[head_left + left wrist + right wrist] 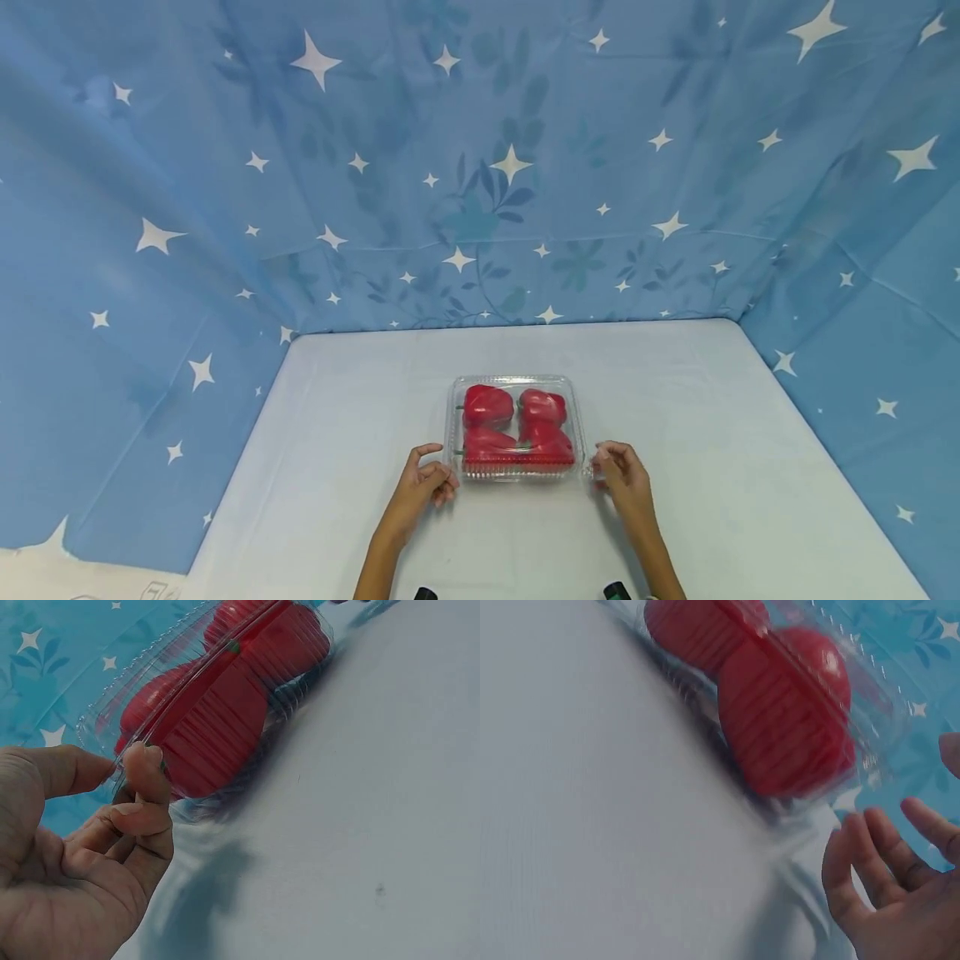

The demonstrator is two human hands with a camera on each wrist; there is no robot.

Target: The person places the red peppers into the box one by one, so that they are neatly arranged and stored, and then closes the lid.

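A clear plastic clamshell box [453,417] sits on the white table in the head view, its lid shut over several red bell peppers [487,407] with green stems. My left hand [420,487] is at its front left corner, fingers loosely bent; in the left wrist view the fingertips overlap the box's corner, and whether they touch it I cannot tell. At the front right corner is my right hand [624,479]. In the right wrist view its curved, spread fingers [870,859] are apart from the box, with nothing between them.
The white tabletop [360,400] extends around the box on all sides. Blue star-patterned cloth [480,208] stands behind the table and along both sides. Two dark objects [617,590] show at the bottom edge of the head view, near the forearms.
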